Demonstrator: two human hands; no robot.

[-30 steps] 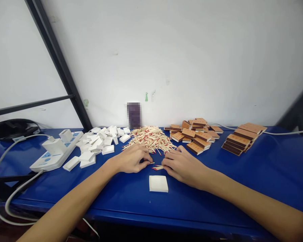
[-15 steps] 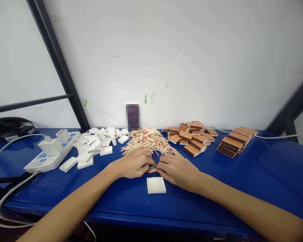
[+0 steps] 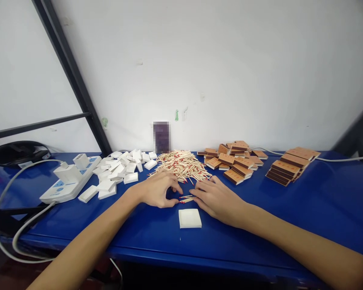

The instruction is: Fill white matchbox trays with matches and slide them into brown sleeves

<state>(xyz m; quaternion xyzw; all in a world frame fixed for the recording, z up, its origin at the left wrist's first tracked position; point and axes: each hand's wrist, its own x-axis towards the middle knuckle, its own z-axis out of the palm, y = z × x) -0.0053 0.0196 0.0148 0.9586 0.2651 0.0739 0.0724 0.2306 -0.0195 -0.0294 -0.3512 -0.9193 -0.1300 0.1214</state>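
Observation:
A small bunch of matches [image 3: 186, 199] with red heads lies between my two hands on the blue table, heads toward the left. My left hand [image 3: 159, 189] is beside those heads, thumb and forefinger parted in a C shape with nothing between them. The other ends of the matches sit between the thumb and fingers of my right hand [image 3: 219, 200]. Just in front of the hands lies a white matchbox tray [image 3: 190, 218]. Behind them spreads a big heap of loose matches [image 3: 183, 163], partly covered by my left hand.
Several white inner trays [image 3: 117, 169] are piled at the left, near a power strip [image 3: 71, 183] with plugs and cables. Brown matchbox sleeves [image 3: 234, 161] lie heaped at the right, with stacked matchboxes [image 3: 290, 165] farther right. A dark blurred object [image 3: 161, 137] leans against the wall.
My left thumb and forefinger have spread apart and drawn back from the small bunch, so more of the matches show. My right hand stays beside them. The view has shifted slightly.

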